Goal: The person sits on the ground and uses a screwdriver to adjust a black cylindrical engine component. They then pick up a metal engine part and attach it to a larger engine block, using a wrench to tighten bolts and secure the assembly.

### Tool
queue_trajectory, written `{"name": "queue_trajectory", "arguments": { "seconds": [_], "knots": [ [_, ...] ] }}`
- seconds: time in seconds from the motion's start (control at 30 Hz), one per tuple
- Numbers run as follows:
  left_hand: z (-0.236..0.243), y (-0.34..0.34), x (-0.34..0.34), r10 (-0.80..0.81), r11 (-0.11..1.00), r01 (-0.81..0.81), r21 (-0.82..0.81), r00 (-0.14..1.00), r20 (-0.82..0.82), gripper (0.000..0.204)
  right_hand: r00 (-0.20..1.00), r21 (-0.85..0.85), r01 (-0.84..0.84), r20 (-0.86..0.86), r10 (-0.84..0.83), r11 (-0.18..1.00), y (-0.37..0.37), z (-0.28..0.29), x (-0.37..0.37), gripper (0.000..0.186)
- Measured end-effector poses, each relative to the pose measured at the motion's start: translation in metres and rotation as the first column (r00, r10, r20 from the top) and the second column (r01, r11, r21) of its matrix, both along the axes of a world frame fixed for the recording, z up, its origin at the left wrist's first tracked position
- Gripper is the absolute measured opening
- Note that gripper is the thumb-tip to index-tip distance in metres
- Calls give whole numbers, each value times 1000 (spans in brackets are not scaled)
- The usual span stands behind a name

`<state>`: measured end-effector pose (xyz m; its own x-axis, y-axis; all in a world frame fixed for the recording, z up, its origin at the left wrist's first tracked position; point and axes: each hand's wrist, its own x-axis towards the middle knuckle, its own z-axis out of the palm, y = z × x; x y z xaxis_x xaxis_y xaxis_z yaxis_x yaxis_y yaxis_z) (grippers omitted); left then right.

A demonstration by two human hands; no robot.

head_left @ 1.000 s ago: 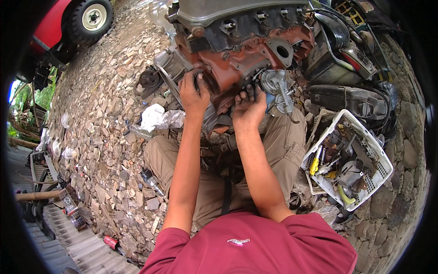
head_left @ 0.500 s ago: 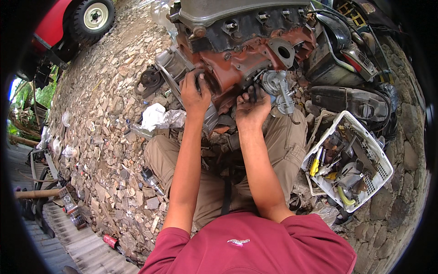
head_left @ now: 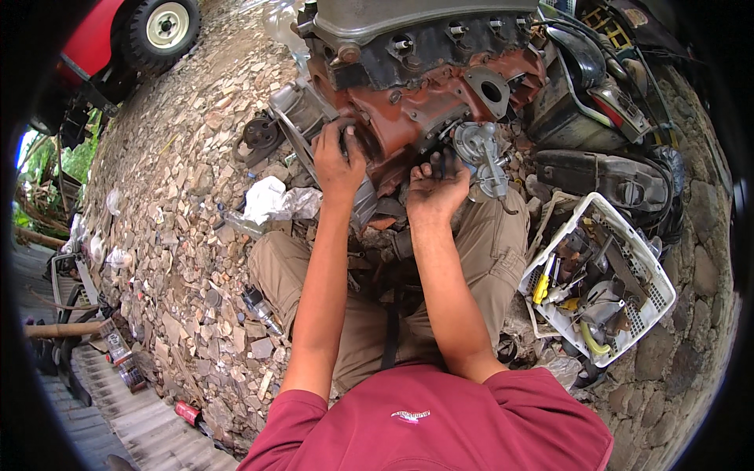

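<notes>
In front of me lies an engine with a rust-red block [head_left: 397,118] and a dark upper section carrying several spark plugs. My left hand [head_left: 339,161] is at the block's left end, its fingers bent around the edge beside a grey metal housing [head_left: 297,106]. Low at the block's side, my right hand [head_left: 434,187] is turned palm up with curled fingers. Something dark shows at those fingertips, too shaded to name. Just right of that hand, a silvery pump-like part [head_left: 481,153] sits against the block, above my right knee.
A white plastic basket [head_left: 669,294] of tools and metal parts stands at my right. Behind it lie a dark plastic case [head_left: 601,174] and a battery-like box [head_left: 561,118]. White plastic [head_left: 267,200] and a spark-plug-like tool [head_left: 261,308] lie on rubble at left. A red vehicle [head_left: 98,47] stands far left.
My left thumb and fingers have shifted slightly at the block's edge. The right fingers have moved a little beside the pump-like part. The whole view has moved slightly.
</notes>
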<state>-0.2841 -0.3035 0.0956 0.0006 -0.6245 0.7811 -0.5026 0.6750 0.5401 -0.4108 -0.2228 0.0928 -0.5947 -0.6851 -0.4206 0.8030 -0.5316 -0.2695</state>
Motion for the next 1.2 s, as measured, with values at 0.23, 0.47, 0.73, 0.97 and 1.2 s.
{"name": "queue_trajectory", "arguments": {
  "seconds": [0.23,0.47,0.73,0.97,1.2],
  "knots": [
    [-1,-1,1,6,1000,-6,7,1000,4,13,999,-21,-28,-27,28,999,3,-8,1,33],
    [-1,-1,1,5,1000,-5,5,1000,3,13,999,0,-44,-11,44,999,1,-8,3,35],
    [-1,-1,2,-6,1000,5,15,1000,1,12,1000,-17,-24,3,24,1000,3,-13,-5,23],
    [-1,-1,1,-9,1000,9,6,1000,-2,12,998,-8,-50,41,50,999,2,-10,-3,23],
    [-1,-1,1,-15,1000,14,-3,1000,-19,13,999,-48,-12,47,14,999,5,-12,-2,25]
  ]
}}
